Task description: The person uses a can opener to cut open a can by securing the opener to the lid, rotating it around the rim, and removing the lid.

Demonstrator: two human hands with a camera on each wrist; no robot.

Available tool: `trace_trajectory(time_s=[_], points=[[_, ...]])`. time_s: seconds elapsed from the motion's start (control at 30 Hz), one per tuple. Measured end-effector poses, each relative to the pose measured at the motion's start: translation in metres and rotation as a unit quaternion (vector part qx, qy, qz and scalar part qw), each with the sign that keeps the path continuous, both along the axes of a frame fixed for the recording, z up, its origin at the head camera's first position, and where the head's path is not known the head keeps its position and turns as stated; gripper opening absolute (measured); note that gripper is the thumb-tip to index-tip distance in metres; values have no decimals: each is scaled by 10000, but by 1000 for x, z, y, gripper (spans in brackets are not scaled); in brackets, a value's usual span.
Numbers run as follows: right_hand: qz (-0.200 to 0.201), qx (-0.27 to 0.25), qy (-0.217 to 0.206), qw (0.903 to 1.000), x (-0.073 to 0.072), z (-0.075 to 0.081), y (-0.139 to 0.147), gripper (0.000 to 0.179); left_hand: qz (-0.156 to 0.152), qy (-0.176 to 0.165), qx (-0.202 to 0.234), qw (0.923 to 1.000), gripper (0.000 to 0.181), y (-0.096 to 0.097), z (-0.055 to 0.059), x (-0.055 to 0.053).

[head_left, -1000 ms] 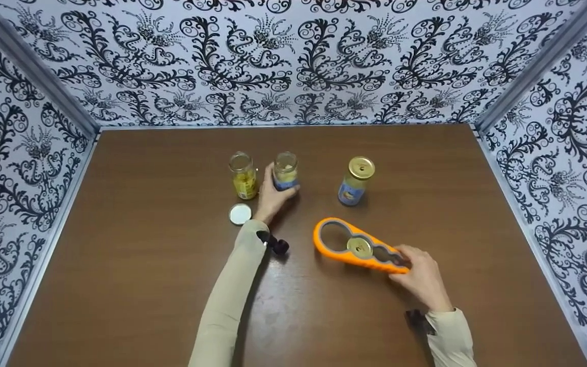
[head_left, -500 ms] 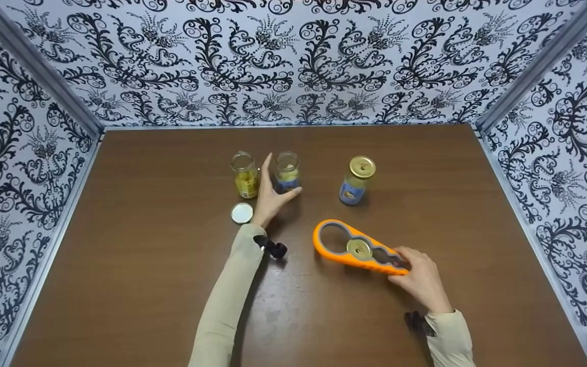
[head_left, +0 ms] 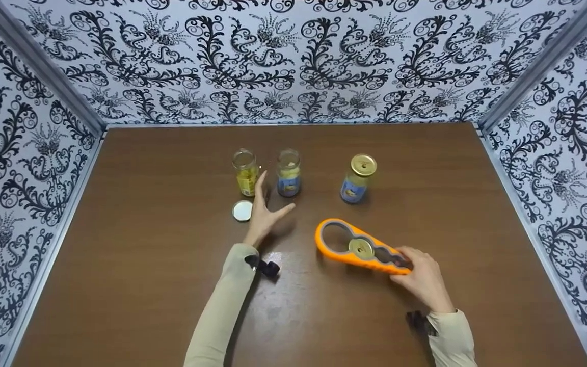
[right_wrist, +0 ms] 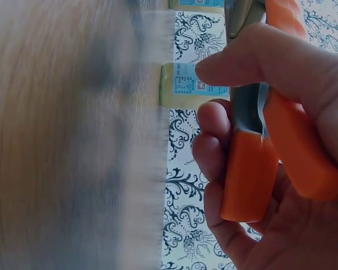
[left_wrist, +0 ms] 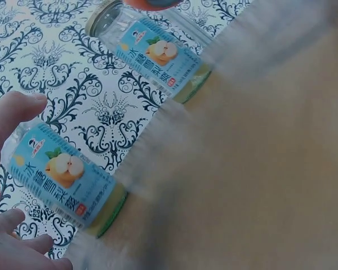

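My left hand (head_left: 265, 216), thumb and fingers spread, is just in front of a lidless glass jar (head_left: 288, 178) and apart from it. In the left wrist view, that jar (left_wrist: 65, 171) shows a blue label with pictured pears, beside the fingers. My right hand (head_left: 422, 279) grips the end of an orange jar opener (head_left: 370, 263) held over the table. Inside one of the opener's rings sits a gold lid (head_left: 361, 248). In the right wrist view, the fingers and thumb curl round the orange handles (right_wrist: 249, 180).
Left of the lidless jar stands another open jar (head_left: 246, 178) with yellow contents. A lid (head_left: 242, 210) lies white side up in front of it. To the right, a blue-labelled jar (head_left: 354, 188) wears its gold lid. Patterned walls (head_left: 293, 61) bound the brown table (head_left: 135, 255).
My left hand has let go of the blue-labelled lidless jar, spread its fingers and drawn back toward me and slightly left. The jar stays standing. The right hand and opener hold almost the same place.
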State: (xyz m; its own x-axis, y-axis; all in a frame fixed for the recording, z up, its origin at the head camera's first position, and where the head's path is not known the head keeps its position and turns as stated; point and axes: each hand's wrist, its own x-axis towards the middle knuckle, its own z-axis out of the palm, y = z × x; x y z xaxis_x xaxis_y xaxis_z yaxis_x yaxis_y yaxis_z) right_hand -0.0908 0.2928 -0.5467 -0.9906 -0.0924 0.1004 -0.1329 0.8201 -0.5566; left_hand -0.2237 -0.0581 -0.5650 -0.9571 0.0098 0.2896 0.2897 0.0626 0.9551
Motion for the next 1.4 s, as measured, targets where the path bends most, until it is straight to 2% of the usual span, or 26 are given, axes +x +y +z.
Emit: trace_trajectory(time_s=[0.07,0.17,0.3,0.37,0.47,0.6,0.73,0.83,0.93,1.0,1.03,1.13,1.23,1.27,1.4], points=[[5,7,1,10000,0,0,-1,49,-87,52,77,9999,94,-2,9,8],[32,-7,-43,10000,-1,0,-2,49,-177,-94,27,9998,92,-5,23,20],[32,-35,-134,9999,-2,0,-5,48,-225,-278,-221,9991,92,-9,28,28],[52,-38,-91,9999,-2,0,-6,48,-311,-345,-107,9989,88,-12,26,30],[107,-30,38,9999,-4,-1,-7,48,-492,-603,404,9961,84,-17,14,29],[175,-67,148,9997,-5,-2,-9,49,-553,-1076,1208,9853,81,-22,2,28],[188,-144,177,9996,-6,-2,-10,50,-668,-1058,1535,9802,73,-25,5,31],[179,-168,213,9995,-7,-1,-12,50,-1052,-966,1536,9778,65,-26,8,33],[162,-190,220,9994,-8,-1,-14,49,-1582,-944,1501,9713,60,-27,6,35],[159,-212,232,9994,-8,0,-16,49,-1916,-973,1532,9646,57,-26,5,36],[172,-226,248,9993,-9,0,-16,49,-2079,-1014,1648,9588,55,-25,4,37],[238,-304,311,9988,-10,2,-19,48,-2472,-1278,2202,9349,49,-20,0,39],[380,-338,385,9980,-12,3,-22,48,-2742,-1574,2802,9064,45,-16,-5,42],[421,-334,405,9977,-12,3,-23,48,-2810,-1636,2936,8989,44,-15,-7,43],[591,-288,540,9964,-15,2,-28,48,-3101,-1772,3120,8804,43,-9,-16,46]])
